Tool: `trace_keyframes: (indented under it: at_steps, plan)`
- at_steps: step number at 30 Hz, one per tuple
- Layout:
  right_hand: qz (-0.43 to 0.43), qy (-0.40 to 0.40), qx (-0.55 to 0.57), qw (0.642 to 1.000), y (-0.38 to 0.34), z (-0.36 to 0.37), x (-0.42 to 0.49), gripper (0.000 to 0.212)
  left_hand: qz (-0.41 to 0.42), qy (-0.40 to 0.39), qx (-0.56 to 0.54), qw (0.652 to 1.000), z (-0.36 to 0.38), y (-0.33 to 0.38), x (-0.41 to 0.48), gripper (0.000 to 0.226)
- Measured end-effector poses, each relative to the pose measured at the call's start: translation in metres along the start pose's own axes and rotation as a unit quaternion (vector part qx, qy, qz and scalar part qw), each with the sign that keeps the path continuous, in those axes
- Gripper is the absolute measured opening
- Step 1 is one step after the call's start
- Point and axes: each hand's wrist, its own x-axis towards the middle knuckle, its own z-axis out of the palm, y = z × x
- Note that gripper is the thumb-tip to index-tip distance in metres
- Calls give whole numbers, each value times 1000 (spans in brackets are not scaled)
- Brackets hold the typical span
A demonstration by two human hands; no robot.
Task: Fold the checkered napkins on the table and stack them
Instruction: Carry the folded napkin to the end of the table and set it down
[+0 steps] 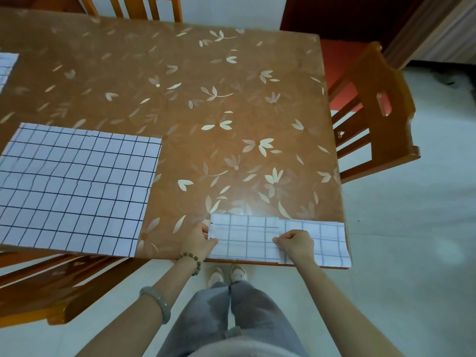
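A folded white checkered napkin [246, 237] lies at the table's near right edge on top of another folded napkin [327, 243] that sticks out to the right. My left hand [199, 242] pinches the top napkin's left edge. My right hand [295, 244] grips its right edge with curled fingers. A large unfolded checkered napkin [74, 186] lies flat at the near left. A corner of a further napkin [5, 67] shows at the far left edge.
The brown table [206, 99] has a leaf-patterned cover. Wooden chairs stand at the right [378, 112], at the back [134, 6] and at the near left [51, 287]. My legs and shoes are below the table's edge.
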Motion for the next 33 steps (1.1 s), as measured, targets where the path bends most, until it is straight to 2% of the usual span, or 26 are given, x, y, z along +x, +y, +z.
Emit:
trace_keyframes:
  at_steps: [22,27,30,33]
  plan:
    - [-25,-28,-37,999,13,0,13,19,13,8,17,1000,8,-6,1,23]
    - [-37,-17,-33,999,14,3,12,13,8,44,28,999,14,-12,5,40]
    - [-45,-24,-33,998,12,-2,11,27,31,69,41,996,13,-15,7,55]
    - [-46,-41,-3,998,6,-13,11,28,66,86,1,994,8,-13,9,58]
